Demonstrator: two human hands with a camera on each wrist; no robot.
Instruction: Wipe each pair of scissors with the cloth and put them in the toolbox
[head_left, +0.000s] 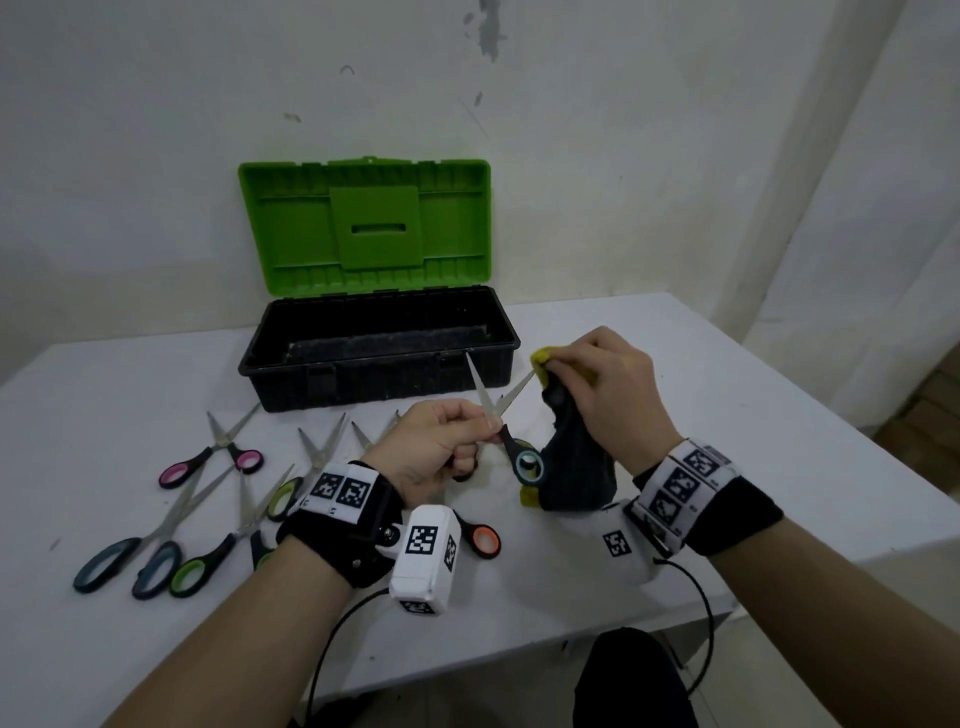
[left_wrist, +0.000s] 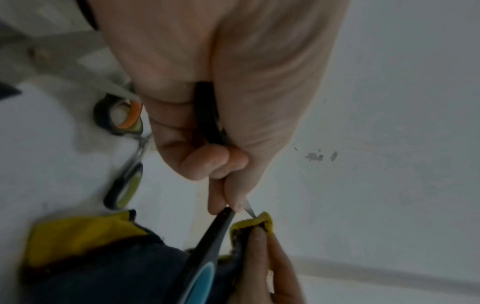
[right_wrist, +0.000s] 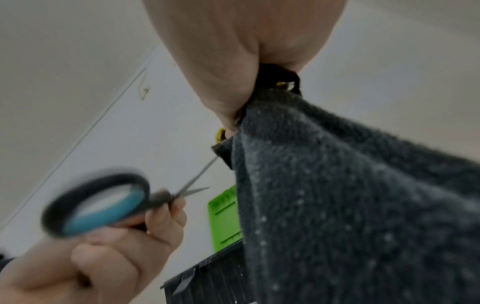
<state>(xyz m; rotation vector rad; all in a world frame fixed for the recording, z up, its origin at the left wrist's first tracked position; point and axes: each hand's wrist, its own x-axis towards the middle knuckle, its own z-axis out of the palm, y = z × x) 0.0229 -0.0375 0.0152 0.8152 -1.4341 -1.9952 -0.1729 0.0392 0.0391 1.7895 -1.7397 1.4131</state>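
Observation:
My left hand (head_left: 441, 447) grips a pair of scissors with black and blue handles (head_left: 524, 465), its blades spread in a V above the table. One blade tip (head_left: 522, 384) runs into the dark grey and yellow cloth (head_left: 571, 457), which my right hand (head_left: 608, 384) pinches around it. In the left wrist view the blue handle (left_wrist: 205, 273) hangs below my fingers, and the cloth (left_wrist: 257, 222) wraps the blade tip. The right wrist view shows the scissors (right_wrist: 103, 205) and the cloth (right_wrist: 350, 205) draping down. The toolbox (head_left: 379, 358) stands open behind, its black base showing nothing inside.
Several scissors lie on the white table (head_left: 727, 415) at the left: a pink-handled pair (head_left: 218, 457), a blue-grey pair (head_left: 130, 556), green-handled pairs (head_left: 208, 556) and an orange-handled pair (head_left: 480, 538) under my left wrist. The green lid (head_left: 363, 228) leans against the wall.

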